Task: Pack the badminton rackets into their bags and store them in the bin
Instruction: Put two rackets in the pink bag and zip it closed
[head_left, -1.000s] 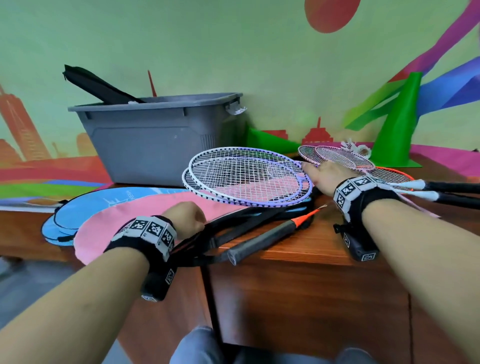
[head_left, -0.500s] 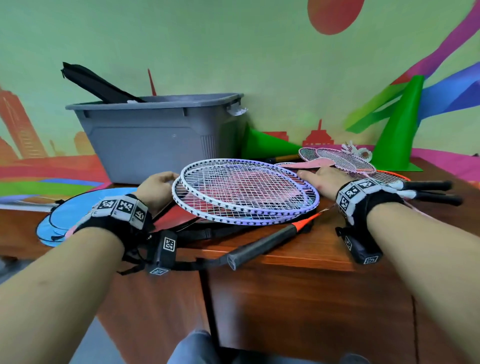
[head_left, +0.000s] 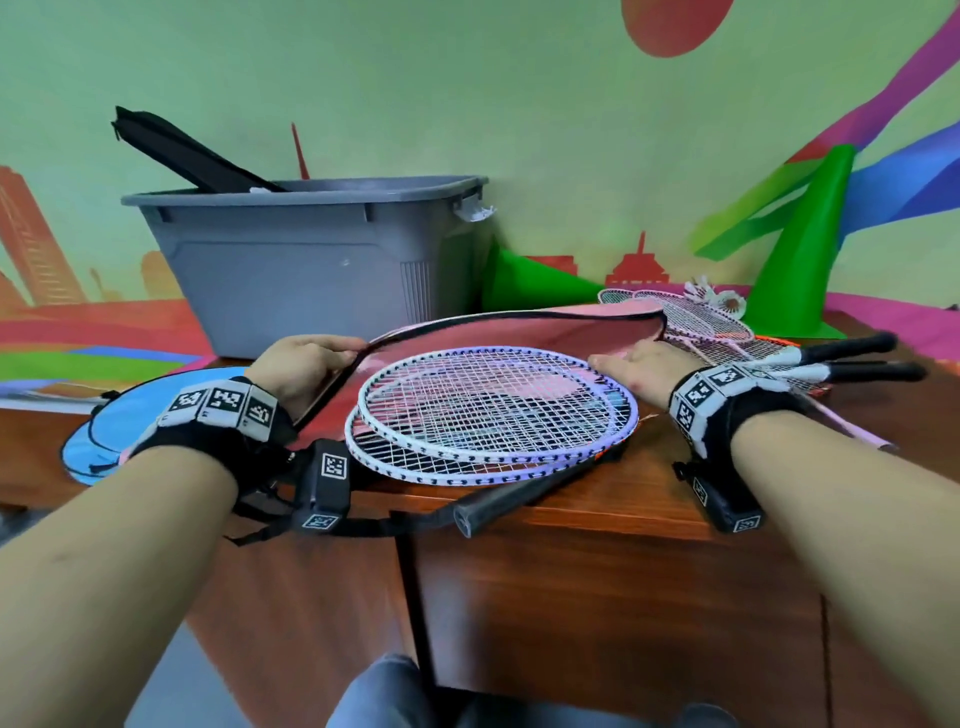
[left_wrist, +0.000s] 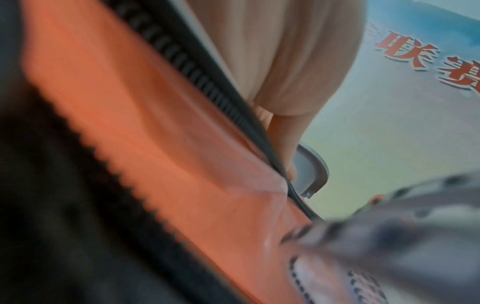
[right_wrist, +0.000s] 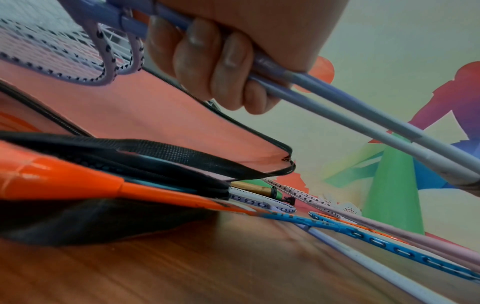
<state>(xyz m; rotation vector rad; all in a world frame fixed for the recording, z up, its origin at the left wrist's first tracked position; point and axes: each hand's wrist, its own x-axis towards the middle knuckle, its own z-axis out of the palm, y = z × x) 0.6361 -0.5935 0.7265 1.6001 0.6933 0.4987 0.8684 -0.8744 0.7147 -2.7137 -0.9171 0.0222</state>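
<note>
Two purple-framed rackets (head_left: 493, 410) lie stacked with their heads over the opened pink racket bag (head_left: 519, 332). My right hand (head_left: 631, 369) grips both purple shafts (right_wrist: 337, 107) just behind the heads, fingers (right_wrist: 207, 61) curled round them. My left hand (head_left: 306, 364) pinches the bag's black zipper edge (left_wrist: 202, 90) and holds the upper flap raised, so the pink lining shows behind the heads. The grey bin (head_left: 311, 260) stands at the back left, behind the bag, with a black racket bag (head_left: 182, 150) sticking out of it.
An orange racket with a black grip (head_left: 519, 499) lies under the bags near the table's front edge. A blue bag (head_left: 104, 431) lies at the left. More rackets (head_left: 691, 317), shuttlecocks (head_left: 717, 299) and two green cones (head_left: 800, 244) sit at the right and back.
My left hand went from the table's front to the pink bag's zipper edge and lifted the flap. The two purple racket heads shifted left and nearer, over the opened bag.
</note>
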